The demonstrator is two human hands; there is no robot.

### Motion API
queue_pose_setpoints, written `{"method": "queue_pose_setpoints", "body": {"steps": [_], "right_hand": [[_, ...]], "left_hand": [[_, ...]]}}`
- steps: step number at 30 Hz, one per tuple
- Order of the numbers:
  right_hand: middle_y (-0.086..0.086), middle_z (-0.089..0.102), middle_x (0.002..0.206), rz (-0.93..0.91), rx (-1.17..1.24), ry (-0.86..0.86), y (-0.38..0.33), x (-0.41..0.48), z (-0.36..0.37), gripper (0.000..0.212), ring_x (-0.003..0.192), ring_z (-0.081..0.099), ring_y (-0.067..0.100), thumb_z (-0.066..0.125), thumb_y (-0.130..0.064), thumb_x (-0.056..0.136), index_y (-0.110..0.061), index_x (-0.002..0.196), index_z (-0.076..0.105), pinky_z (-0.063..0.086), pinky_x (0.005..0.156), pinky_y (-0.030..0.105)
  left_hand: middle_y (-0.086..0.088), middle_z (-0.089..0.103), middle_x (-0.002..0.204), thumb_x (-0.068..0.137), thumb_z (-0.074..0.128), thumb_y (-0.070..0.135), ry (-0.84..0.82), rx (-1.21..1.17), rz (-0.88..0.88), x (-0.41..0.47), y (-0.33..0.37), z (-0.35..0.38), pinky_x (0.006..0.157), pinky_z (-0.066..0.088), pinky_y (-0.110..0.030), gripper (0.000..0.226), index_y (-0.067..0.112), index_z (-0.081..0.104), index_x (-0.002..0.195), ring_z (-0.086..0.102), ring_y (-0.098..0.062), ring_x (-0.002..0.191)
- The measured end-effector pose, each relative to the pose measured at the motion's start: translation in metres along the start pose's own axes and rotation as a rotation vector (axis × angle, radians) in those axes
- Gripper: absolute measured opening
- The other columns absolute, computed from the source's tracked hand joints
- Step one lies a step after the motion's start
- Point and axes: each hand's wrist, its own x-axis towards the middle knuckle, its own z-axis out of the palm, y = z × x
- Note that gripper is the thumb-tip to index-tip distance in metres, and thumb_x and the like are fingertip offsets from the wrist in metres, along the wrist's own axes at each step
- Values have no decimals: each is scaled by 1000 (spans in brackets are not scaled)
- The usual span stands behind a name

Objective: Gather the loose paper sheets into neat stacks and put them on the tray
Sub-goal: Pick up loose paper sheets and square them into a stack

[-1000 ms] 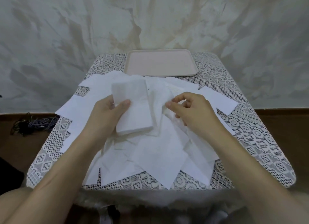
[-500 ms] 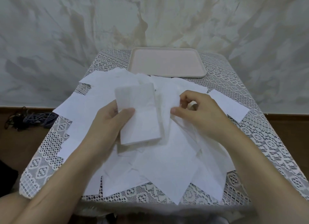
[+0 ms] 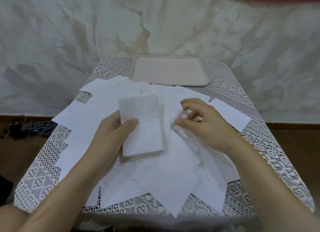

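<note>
My left hand (image 3: pixel 110 136) grips a small stack (image 3: pixel 143 127) of sheets, its fingers (image 3: pixel 118 121) curled behind and the thumb pressed on top, over the middle of the tabletop (image 3: pixel 263 150). Just right of it, my right hand (image 3: pixel 206 127) pinches the edge of one loose sheet (image 3: pixel 174 110). The scattered paper sheets (image 3: pixel 164 176) lie under both hands. The tray (image 3: pixel 168 70) sits at the far edge, beyond the pile.

head view | forward and down | close above table (image 3: pixel 256 145)

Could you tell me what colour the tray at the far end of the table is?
The tray is pale pink, seen in the head view.
</note>
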Motion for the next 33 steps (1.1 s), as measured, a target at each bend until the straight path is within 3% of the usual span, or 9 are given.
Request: {"method": "queue_pose_setpoints", "body": {"steps": [7, 9, 12, 16, 21, 23, 26, 29, 33], "right_hand": [[13, 64, 79, -157, 48, 188, -16, 3, -13, 14, 66, 51, 17, 77, -17, 91, -8, 86, 69, 39, 62, 27], [7, 58, 61, -143, 247, 301, -22, 1, -24, 16, 54, 46, 9, 75, -14, 91, -2, 89, 66, 35, 54, 23], [-8, 49, 52, 37, 425, 360, -16, -5, -41, 3, 47, 33, 8, 70, -15, 94, -16, 92, 69, 23, 52, 25], [-8, 55, 52, 316, 295, 233, 7, -22, -54, 4, 48, 41, 12, 69, -15, 96, -12, 96, 71, 33, 44, 17], [8, 80, 90, 441, 90, 100, 29, -48, -68, 9, 79, 75, 24, 72, -19, 95, -13, 99, 76, 57, 76, 37], [7, 80, 91, 457, -22, 53, 33, -55, -73, 8, 77, 76, 18, 71, -19, 95, -13, 98, 75, 58, 73, 35], [-2, 72, 80, 464, -249, 32, 33, -61, -72, 18, 52, 61, 2, 74, -33, 92, -16, 91, 69, 42, 46, 20], [1, 74, 82, 482, -318, 34, 35, -60, -71, 28, 66, 66, 16, 76, -44, 88, -17, 87, 70, 45, 59, 31], [9, 77, 89, 448, -197, 7, 37, -56, -66, 19, 76, 72, 22, 78, -30, 89, -11, 91, 76, 48, 69, 34]], "left_hand": [[-20, 75, 119, 103, 61, 15, 8, -21, 8, -1, 3, -1, 99, 47, -73, 21, 23, 79, 112, 65, -51, 116], [-28, 71, 122, 95, 63, 24, -1, -24, 13, -3, 6, 2, 92, 46, -77, 24, 24, 79, 113, 61, -58, 115], [-33, 67, 124, 91, 62, 29, -21, -24, 17, -5, 9, 4, 90, 45, -78, 27, 25, 79, 112, 66, -58, 110], [-23, 73, 120, 103, 62, 18, -39, -14, 6, -8, 9, 8, 101, 39, -81, 21, 28, 80, 109, 63, -55, 116], [-27, 73, 116, 97, 66, 25, -68, 3, 3, -11, 9, 15, 91, 37, -89, 20, 29, 80, 111, 62, -61, 107], [-22, 75, 117, 102, 65, 20, -62, -4, 0, -11, 8, 17, 95, 38, -86, 19, 29, 80, 110, 65, -56, 110], [-29, 71, 120, 97, 67, 25, -76, -10, 1, -12, 9, 17, 91, 33, -91, 19, 27, 79, 112, 59, -64, 110], [-32, 67, 122, 90, 65, 30, -73, 1, 9, -12, 9, 19, 90, 34, -89, 26, 28, 80, 111, 57, -66, 109], [-36, 64, 122, 101, 65, 19, -74, 12, -1, -10, 6, 17, 91, 32, -87, 19, 26, 80, 109, 60, -67, 102]]}}
